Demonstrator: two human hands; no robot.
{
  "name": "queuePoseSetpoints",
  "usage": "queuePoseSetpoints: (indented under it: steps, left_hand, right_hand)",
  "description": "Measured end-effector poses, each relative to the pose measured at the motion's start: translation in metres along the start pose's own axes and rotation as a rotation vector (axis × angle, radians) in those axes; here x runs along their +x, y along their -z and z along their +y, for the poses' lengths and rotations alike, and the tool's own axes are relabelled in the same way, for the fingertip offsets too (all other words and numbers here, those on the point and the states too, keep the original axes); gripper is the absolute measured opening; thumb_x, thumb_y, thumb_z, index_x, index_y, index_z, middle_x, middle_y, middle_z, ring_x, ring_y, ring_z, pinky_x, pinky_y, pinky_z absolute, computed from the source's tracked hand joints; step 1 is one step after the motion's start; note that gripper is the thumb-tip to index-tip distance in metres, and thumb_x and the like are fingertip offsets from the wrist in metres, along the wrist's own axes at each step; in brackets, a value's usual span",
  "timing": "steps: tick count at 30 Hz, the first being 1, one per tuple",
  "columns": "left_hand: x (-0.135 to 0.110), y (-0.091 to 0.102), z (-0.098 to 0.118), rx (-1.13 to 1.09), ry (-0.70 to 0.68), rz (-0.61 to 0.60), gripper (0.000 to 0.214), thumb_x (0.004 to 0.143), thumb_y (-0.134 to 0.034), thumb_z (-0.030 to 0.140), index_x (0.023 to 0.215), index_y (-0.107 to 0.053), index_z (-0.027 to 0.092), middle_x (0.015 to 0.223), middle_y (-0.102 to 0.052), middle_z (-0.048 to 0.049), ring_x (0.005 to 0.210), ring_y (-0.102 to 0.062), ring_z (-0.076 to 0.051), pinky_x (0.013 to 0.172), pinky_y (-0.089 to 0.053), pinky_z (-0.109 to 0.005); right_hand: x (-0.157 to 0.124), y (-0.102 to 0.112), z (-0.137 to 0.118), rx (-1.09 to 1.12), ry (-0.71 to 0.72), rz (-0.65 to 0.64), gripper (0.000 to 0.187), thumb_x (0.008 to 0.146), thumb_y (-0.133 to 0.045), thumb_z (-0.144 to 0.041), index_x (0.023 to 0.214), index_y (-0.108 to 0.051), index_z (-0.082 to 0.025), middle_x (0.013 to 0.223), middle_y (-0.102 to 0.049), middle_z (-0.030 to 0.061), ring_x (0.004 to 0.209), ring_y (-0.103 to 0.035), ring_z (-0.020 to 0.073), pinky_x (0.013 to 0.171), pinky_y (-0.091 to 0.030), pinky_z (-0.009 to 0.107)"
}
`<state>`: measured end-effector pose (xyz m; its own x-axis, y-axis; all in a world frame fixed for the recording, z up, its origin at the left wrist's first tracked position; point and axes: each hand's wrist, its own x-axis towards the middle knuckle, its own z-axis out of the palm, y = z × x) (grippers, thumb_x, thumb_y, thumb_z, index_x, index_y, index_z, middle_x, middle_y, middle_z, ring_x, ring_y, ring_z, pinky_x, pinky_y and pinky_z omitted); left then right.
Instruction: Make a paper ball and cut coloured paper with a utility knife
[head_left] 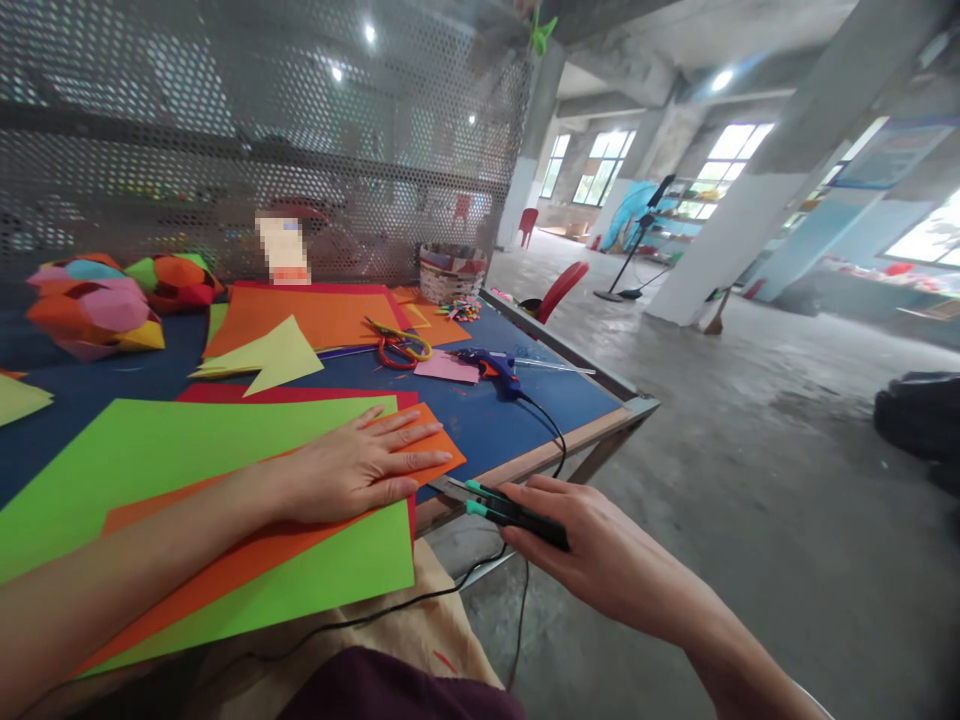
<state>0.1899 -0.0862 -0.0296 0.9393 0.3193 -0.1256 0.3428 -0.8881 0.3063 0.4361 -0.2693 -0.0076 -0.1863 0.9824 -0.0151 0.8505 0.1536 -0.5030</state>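
My left hand (360, 465) lies flat with fingers spread on an orange paper sheet (247, 555), which rests on a large green sheet (172, 440). My right hand (592, 550) is closed round black scissors with teal tips (502, 505), held just off the table's near right corner. The scissor blades point toward the orange sheet's edge.
The blue table (540, 400) also holds a blue glue gun (491, 368) with a black cord, red-yellow scissors (397, 345), more coloured sheets, folded paper shapes (97, 305) and a small basket (450, 272). A perforated metal screen stands behind. Concrete floor lies to the right.
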Motion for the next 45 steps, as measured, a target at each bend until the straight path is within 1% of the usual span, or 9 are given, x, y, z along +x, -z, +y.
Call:
queuePoseSetpoints:
  steps: [3,6,9,12,24,28,31,35,45]
  left_hand:
    - [0.0,0.0,-0.001,0.002,0.0,-0.017,0.048,0.107,-0.027,0.061,0.154,-0.028,0.055,0.172,-0.014,0.0088,0.161,-0.007,-0.028,0.127,-0.005,-0.062]
    - [0.0,-0.001,-0.002,0.001,0.011,-0.035,0.05,0.107,-0.023,0.061,0.156,-0.028,0.052,0.173,-0.012,0.0075,0.161,-0.005,-0.028,0.127,-0.005,-0.061]
    - [0.001,-0.001,-0.003,-0.003,0.022,-0.053,0.05,0.107,-0.021,0.061,0.156,-0.027,0.053,0.173,-0.011,0.0086,0.161,-0.004,-0.028,0.127,-0.004,-0.061]
    - [0.001,-0.001,-0.002,-0.005,0.026,-0.058,0.049,0.107,-0.021,0.061,0.156,-0.025,0.054,0.173,-0.009,0.0102,0.161,-0.003,-0.027,0.127,-0.003,-0.06]
    - [0.0,0.0,-0.002,-0.029,0.028,-0.055,0.049,0.107,-0.02,0.06,0.156,-0.026,0.054,0.173,-0.012,0.0104,0.161,-0.004,-0.028,0.127,-0.004,-0.061]
    - [0.0,0.002,0.001,-0.029,0.028,-0.033,0.049,0.108,-0.02,0.06,0.155,-0.029,0.053,0.173,-0.014,0.0093,0.161,-0.007,-0.028,0.127,-0.006,-0.061]
    - [0.0,0.004,0.004,-0.02,0.033,-0.027,0.05,0.107,-0.019,0.061,0.155,-0.03,0.053,0.172,-0.014,0.0095,0.161,-0.008,-0.028,0.127,-0.009,-0.06]
    - [-0.001,0.006,0.006,-0.014,0.034,-0.043,0.049,0.108,-0.021,0.058,0.156,-0.03,0.051,0.172,-0.014,0.0094,0.161,-0.007,-0.027,0.128,-0.007,-0.059]
    - [0.0,0.001,0.0,-0.043,0.03,-0.054,0.048,0.107,-0.02,0.061,0.155,-0.027,0.055,0.173,-0.011,0.0126,0.161,-0.003,-0.026,0.127,-0.002,-0.059]
  right_hand:
    - [0.001,-0.001,-0.001,0.003,-0.004,0.005,0.019,0.103,-0.056,-0.026,0.112,-0.07,-0.021,0.103,-0.07,0.0047,0.093,-0.066,0.0206,0.082,-0.05,0.033]
    - [0.002,-0.004,0.0,0.014,0.008,-0.001,0.022,0.103,-0.056,-0.027,0.118,-0.07,-0.022,0.107,-0.071,0.0052,0.096,-0.066,0.0213,0.084,-0.051,0.034]
    - [0.003,-0.006,0.0,0.01,0.012,-0.007,0.022,0.102,-0.057,-0.028,0.119,-0.07,-0.022,0.108,-0.071,0.006,0.097,-0.067,0.0222,0.085,-0.051,0.034]
    - [0.003,-0.008,0.0,-0.001,0.01,-0.007,0.022,0.102,-0.057,-0.028,0.118,-0.071,-0.022,0.106,-0.071,0.0059,0.096,-0.067,0.0223,0.084,-0.051,0.034]
    - [0.006,-0.012,0.0,-0.044,0.023,0.039,0.032,0.101,-0.059,-0.024,0.132,-0.066,-0.026,0.112,-0.071,0.0043,0.098,-0.069,0.0217,0.085,-0.051,0.034]
    - [0.005,-0.013,0.001,-0.039,0.051,0.047,0.029,0.1,-0.059,-0.024,0.128,-0.067,-0.025,0.113,-0.071,0.0039,0.097,-0.069,0.0204,0.084,-0.05,0.032]
    - [0.004,-0.012,0.0,-0.029,0.048,0.038,0.022,0.101,-0.059,-0.025,0.121,-0.069,-0.024,0.106,-0.07,0.003,0.091,-0.068,0.0189,0.079,-0.048,0.031]
    - [0.003,-0.011,-0.002,-0.029,0.033,0.029,0.015,0.101,-0.059,-0.026,0.11,-0.07,-0.023,0.1,-0.069,0.0029,0.083,-0.065,0.0176,0.073,-0.046,0.03]
    - [0.005,-0.014,-0.006,-0.023,0.011,-0.013,0.021,0.102,-0.056,-0.028,0.117,-0.07,-0.022,0.103,-0.068,0.0049,0.089,-0.066,0.0202,0.078,-0.048,0.033]
